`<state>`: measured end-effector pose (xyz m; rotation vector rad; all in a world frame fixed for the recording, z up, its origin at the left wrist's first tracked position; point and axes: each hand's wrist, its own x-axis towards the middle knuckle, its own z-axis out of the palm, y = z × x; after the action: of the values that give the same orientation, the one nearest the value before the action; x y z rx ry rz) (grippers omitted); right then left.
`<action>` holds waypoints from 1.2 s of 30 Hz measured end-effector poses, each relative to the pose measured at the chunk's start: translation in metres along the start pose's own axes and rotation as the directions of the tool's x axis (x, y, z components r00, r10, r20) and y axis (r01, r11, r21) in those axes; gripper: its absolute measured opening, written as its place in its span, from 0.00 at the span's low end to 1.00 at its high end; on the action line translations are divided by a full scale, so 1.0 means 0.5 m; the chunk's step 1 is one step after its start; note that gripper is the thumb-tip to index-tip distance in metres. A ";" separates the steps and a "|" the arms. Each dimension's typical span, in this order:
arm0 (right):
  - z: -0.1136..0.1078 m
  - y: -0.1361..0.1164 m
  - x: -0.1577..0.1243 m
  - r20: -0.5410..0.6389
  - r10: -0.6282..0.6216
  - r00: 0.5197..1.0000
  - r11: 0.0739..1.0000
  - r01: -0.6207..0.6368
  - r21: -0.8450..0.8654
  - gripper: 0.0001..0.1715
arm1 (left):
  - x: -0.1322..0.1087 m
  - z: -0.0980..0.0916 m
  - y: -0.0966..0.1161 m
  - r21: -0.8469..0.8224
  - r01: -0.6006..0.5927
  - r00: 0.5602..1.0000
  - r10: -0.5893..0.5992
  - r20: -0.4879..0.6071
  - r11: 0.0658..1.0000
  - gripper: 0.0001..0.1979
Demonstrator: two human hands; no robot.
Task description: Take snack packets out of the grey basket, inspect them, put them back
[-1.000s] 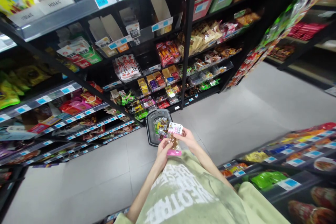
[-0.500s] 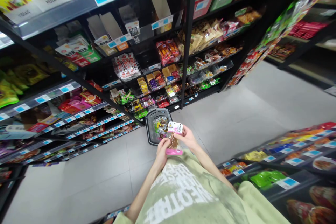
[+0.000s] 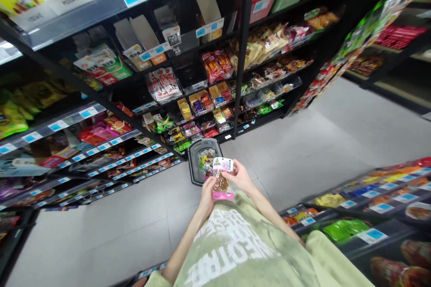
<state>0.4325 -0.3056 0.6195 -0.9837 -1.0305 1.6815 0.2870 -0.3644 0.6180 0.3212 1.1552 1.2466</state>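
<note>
Packets point(image 3: 206, 159) already lie in the gray shopping basket point(image 3: 204, 144); one pink-edged snack pouch point(image 3: 221, 184) is outside it, pinched between left hand point(image 3: 207, 192) and right hand point(image 3: 241, 176), near the green shirt point(image 3: 232, 237).

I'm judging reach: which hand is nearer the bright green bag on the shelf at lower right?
Right. The right hand grips the right side of the packet, left of the green bag in view; the left hand, at the packet's left side, is farther left.
</note>
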 end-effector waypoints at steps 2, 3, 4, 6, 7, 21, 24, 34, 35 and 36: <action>0.000 0.001 0.001 -0.003 -0.006 1.000 1.000 0.006 -0.005 0.24 | 0.001 -0.002 -0.001 0.001 -0.002 1.000 0.002 -0.001 1.000 0.16; 0.001 0.000 0.001 -0.004 -0.007 1.000 1.000 0.007 -0.009 0.23 | 0.002 -0.002 -0.001 0.001 -0.004 1.000 0.004 -0.001 1.000 0.16; 0.001 0.000 0.001 -0.006 -0.006 1.000 1.000 0.006 -0.014 0.23 | 0.003 -0.003 -0.002 0.002 -0.006 1.000 0.006 -0.002 1.000 0.16; 0.002 -0.001 0.002 -0.012 -0.006 1.000 1.000 0.006 -0.021 0.23 | 0.004 -0.003 -0.003 0.005 -0.012 1.000 0.012 -0.007 1.000 0.16; 0.002 -0.001 0.003 -0.015 -0.007 1.000 1.000 0.007 -0.023 0.23 | 0.005 -0.003 -0.002 0.009 -0.015 1.000 0.015 -0.007 1.000 0.16; 0.000 0.008 0.008 -0.024 -0.029 0.999 0.999 0.030 0.041 0.26 | 0.001 0.007 0.010 0.032 -0.029 0.999 0.028 0.025 0.999 0.18; -0.001 0.006 0.006 -0.012 -0.057 0.998 0.996 0.058 0.063 0.26 | 0.003 0.004 0.009 0.017 -0.027 0.998 0.026 0.053 1.000 0.18; -0.001 0.002 0.004 -0.013 -0.051 0.999 0.994 0.052 0.094 0.28 | 0.005 0.000 0.008 0.071 -0.046 0.998 0.043 0.044 0.996 0.17; -0.001 0.002 0.004 -0.016 -0.050 0.999 0.994 0.052 0.094 0.28 | 0.006 0.000 0.007 0.075 -0.049 0.998 0.046 0.045 0.996 0.17; -0.001 0.001 0.004 -0.020 -0.050 0.999 0.994 0.052 0.094 0.28 | 0.006 0.000 0.006 0.077 -0.055 0.998 0.051 0.047 0.996 0.17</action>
<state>0.4323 -0.3036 0.6184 -0.9025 -0.9480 1.6610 0.2849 -0.3605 0.6187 0.4386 1.1649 1.2367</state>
